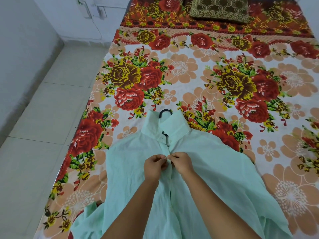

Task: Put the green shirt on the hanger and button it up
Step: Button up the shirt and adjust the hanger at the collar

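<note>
A flowered bed sheet in red, peach and white fills most of the view. A pale tiled floor runs along its left side, up to a white wall.

The green shirt lies front up on the near part of the sheet, its collar pointing away from the person and standing up, its sleeves spread out to either side. Both forearms reach over its lower half and cover much of the front there. A brown and gold cushion sits at the far end of the bed, well apart from the shirt.

The left hand and the right hand meet at the middle of the shirt's chest. Each has its fingers curled in, with thumb and forefinger pinching one front edge of the shirt. The fingertips of the two hands are almost touching. Whether a button sits between them cannot be told, since the fingers hide that spot. Below the hands the two front edges part in a narrow dark gap.

The black hook of the hanger sticks out above the collar, and a bit more black shows inside the open neck. A small pale button shows just below the collar, above the hands.
</note>
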